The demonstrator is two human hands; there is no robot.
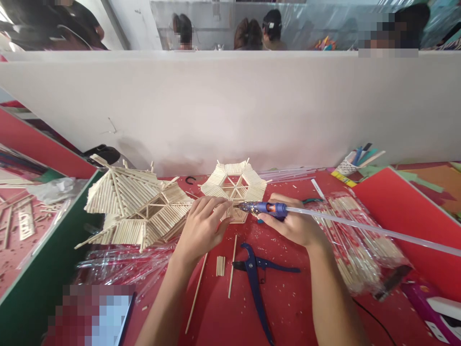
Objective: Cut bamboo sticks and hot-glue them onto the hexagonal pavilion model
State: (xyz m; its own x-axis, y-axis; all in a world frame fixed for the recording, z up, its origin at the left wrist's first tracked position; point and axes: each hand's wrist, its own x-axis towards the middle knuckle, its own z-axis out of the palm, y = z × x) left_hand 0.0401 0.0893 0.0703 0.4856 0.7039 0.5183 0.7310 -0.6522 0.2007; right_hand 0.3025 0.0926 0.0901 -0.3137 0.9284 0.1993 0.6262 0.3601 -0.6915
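My right hand (295, 221) is closed around a blue hot glue gun (264, 208), a long clear glue stick trailing from its back end to the right. The gun's nozzle points left, close to the fingertips of my left hand (205, 223). Bent and close together, those left fingers grip the near left edge of a hexagonal model (236, 180) built of wooden sticks; the exact grip point is hidden. Left of that hand stands a larger tiered stick model (124, 197). Nearer me lie a blue-handled cutter (254, 269), loose sticks (232, 266) and several short cut pieces (221, 265).
Packs of sticks in clear plastic (349, 235) lie right, beside a red panel (414, 221). A pen cup (355, 161) stands at the back. Plastic wrap (126, 264) and a green panel (43, 269) are left. A white partition (230, 105) separates me from other people.
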